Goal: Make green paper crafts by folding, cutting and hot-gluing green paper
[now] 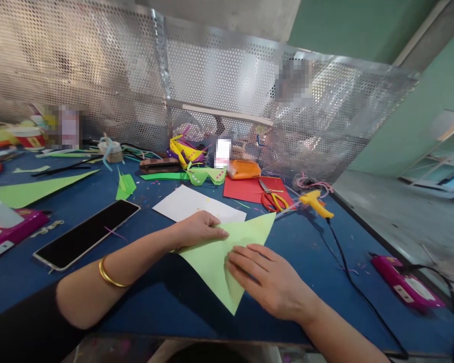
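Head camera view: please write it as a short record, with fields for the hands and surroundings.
Left hand: thumb on light-green paper sheet, near its upper edge; gold-coloured bangle on forearm
Right hand: fingers on the same sheet
Sheet shape: pointed corners at upper right and bottom
Beyond the hands: white rectangular paper sheet; red rectangular sheet, with red-and-yellow-handled metal tool partly over it
Left side: black-screened phone in pale case
Right side: yellow glue gun with black cord; magenta power strip
Surface: blue tabletop
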Available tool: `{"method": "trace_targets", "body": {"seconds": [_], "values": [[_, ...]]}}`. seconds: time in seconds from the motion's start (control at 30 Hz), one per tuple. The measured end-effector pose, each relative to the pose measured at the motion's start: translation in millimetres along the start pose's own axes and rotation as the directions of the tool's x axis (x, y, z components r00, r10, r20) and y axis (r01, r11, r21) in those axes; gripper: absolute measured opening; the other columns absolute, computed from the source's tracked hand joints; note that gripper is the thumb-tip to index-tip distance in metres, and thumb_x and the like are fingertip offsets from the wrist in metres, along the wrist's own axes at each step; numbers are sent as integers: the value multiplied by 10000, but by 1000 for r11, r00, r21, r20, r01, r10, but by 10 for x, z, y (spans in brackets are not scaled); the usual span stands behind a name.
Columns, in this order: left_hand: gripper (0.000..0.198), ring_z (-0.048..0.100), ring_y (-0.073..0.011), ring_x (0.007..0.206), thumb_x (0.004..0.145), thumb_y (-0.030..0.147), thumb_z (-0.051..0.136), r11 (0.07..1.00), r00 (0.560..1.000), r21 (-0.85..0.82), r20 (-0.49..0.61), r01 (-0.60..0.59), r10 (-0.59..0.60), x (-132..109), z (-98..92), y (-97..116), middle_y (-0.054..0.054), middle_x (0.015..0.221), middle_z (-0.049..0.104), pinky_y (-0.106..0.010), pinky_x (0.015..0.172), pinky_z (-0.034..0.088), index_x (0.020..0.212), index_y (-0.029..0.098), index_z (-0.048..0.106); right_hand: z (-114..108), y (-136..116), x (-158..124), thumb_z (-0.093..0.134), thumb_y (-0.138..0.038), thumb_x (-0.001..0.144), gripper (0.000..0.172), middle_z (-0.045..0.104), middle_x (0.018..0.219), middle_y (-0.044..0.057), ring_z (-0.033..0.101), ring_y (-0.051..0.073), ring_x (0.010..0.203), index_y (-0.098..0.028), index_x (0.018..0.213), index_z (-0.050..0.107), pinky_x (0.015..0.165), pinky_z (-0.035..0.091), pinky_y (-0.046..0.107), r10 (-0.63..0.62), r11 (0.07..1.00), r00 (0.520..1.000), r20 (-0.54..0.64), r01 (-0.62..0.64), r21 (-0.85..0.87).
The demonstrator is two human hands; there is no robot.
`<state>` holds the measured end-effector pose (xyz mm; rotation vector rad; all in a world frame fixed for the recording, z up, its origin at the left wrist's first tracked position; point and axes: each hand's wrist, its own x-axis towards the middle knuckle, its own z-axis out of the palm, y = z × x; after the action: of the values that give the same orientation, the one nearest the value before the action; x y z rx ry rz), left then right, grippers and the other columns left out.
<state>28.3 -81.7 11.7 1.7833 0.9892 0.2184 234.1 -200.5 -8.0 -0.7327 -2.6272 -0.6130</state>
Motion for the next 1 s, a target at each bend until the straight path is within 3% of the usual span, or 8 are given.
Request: {"method": "trace_targets", "body": {"seconds": [0.1,0.17,0.27,0.33,0.53,0.63,0.83,1.0], "values": [[439,501,-133,513,838,519,473,919,987,375,-50,-125,155,34,10,0,30,513,540,-239,491,344,595,173,591,44,-81,-4,454,-134,929,315,649,1235,140,587,283,1130,-50,1181,623,862,515,393,-50,999,999,12,50,-4],[395,518,-143,559,851,416,467,853,974,503,-87,-137,208,40,-13,4,21,522,552,-250,531,334,561,175,585,69,-130,-15,465,-130,926,300,659,1209,149,597,289,1109,-37,1158,630,834,519,389,-67,998,997,34,67,-5],[179,573,-179,682,787,254,516,779,957,619,-152,-104,249,27,-73,10,-6,677,660,-269,587,331,712,191,666,102,-175,-34,474,-137,930,280,672,1182,140,611,276,1077,-46,1138,637,808,522,376,-60,998,996,63,59,22],[146,585,-197,746,733,215,563,717,945,690,-159,-101,286,13,-122,14,-17,786,691,-276,603,326,823,205,678,111,-187,-40,470,-141,934,277,671,1180,138,612,270,1069,-51,1137,635,783,522,364,-58,998,995,77,56,36],[161,589,-188,764,728,195,550,550,940,811,2,-202,341,-52,-307,35,-14,852,668,-271,618,352,852,217,648,64,-192,-32,441,-151,944,291,662,1173,166,611,275,1056,-39,1141,624,744,514,364,-76,997,990,121,72,41],[168,585,-180,719,728,202,529,519,946,821,76,-239,316,-84,-371,24,-10,826,669,-269,598,352,850,208,644,33,-190,-45,437,-151,945,299,659,1172,170,608,275,1054,-36,1154,616,743,508,366,-96,995,986,138,90,44],[166,596,-147,676,775,277,574,533,923,812,21,-239,383,-24,-360,-80,11,828,684,-250,591,333,907,211,649,-9,-160,-35,450,-154,936,302,664,1151,191,617,275,1027,-26,1155,613,724,492,376,-128,992,980,152,130,1],[148,624,-148,694,851,298,540,421,896,882,2,-210,443,56,-281,-133,13,823,709,-256,589,334,895,218,657,-30,-86,62,440,-164,934,307,672,1119,192,631,280,983,-14,1130,623,691,484,371,-182,982,973,143,188,-29]]}}
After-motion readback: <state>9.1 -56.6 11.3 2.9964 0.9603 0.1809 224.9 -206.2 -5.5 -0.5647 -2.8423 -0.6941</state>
